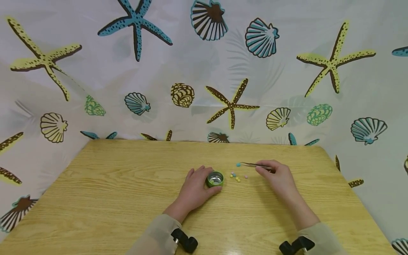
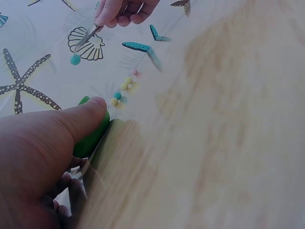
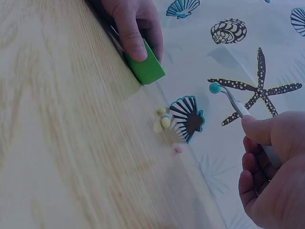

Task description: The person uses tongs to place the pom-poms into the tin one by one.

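My left hand (image 1: pixel 197 187) grips a small round green tin (image 1: pixel 208 181) on the table, thumb at the near side and fingers at the far side. A yellowish bead shows inside the tin's silvery interior. My right hand (image 1: pixel 278 177) pinches metal tweezers (image 1: pixel 251 164), whose bent tips point left and hold a blue bead (image 3: pixel 215 88) above the table. Between the hands lie several small beads: a yellow one (image 1: pixel 238 180), a blue one (image 1: pixel 234 175) and a pink one (image 1: pixel 246 176), with more yellow and pink close by.
The wooden table (image 1: pixel 111 184) meets a white cloth backdrop (image 1: pixel 159 71) printed with starfish and shells at its far edge. Each forearm has a beige sleeve (image 1: pixel 156 233) with a black camera mount (image 1: pixel 185 241) near the wrist.
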`<action>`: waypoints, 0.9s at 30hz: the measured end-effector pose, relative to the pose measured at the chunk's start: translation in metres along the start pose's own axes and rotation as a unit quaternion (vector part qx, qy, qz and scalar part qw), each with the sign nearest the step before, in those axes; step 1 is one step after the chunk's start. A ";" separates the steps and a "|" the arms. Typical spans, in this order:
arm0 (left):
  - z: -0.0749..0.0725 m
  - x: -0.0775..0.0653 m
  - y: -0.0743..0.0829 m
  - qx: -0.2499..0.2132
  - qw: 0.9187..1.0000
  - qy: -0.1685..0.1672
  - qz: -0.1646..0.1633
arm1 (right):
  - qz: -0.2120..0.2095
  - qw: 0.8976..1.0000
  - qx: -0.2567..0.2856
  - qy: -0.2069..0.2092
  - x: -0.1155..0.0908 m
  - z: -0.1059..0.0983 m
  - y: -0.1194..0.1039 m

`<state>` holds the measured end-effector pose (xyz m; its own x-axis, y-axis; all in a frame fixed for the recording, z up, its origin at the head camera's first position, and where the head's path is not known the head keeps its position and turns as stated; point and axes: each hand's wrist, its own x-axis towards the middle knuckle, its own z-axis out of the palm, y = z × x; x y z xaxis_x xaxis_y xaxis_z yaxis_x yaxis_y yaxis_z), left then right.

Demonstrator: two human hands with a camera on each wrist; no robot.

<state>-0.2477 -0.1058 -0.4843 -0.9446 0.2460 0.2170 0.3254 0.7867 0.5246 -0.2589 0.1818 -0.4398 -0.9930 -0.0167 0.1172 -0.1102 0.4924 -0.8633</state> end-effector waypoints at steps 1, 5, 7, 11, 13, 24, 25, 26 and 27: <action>0.000 0.000 0.000 0.000 1.000 0.000 0.000 | -0.003 1.000 0.000 -0.001 -0.001 0.002 -0.003; 0.001 -0.002 -0.001 -0.004 1.000 0.000 -0.001 | -0.016 1.000 0.000 -0.012 -0.003 0.008 -0.010; 0.001 -0.003 0.000 -0.005 1.000 -0.002 -0.002 | -0.019 1.000 0.005 -0.017 -0.004 0.013 -0.012; 0.001 0.000 -0.001 -0.003 1.000 0.003 0.006 | -0.023 0.999 0.017 -0.026 -0.006 0.022 -0.015; 0.001 0.001 -0.002 0.001 1.000 0.006 0.010 | -0.022 0.999 0.022 -0.028 -0.006 0.027 -0.015; 0.000 0.002 -0.003 0.012 1.000 0.000 0.016 | -0.032 0.999 0.013 -0.042 -0.010 0.047 -0.019; 0.000 0.002 -0.004 0.012 1.000 0.000 0.017 | -0.035 0.998 0.010 -0.043 -0.011 0.048 -0.019; 0.000 0.001 -0.005 0.012 1.000 0.002 0.017 | -0.038 0.998 0.008 -0.044 -0.011 0.049 -0.020; 0.000 0.000 -0.006 0.012 1.000 0.000 0.014 | -0.040 0.998 0.005 -0.046 -0.012 0.051 -0.020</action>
<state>-0.2492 -0.1102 -0.4875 -0.9352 0.2677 0.2319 0.3505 0.7934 0.4977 -0.2473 0.1280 -0.4485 -0.9807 -0.1357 0.1406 -0.1892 0.4783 -0.8576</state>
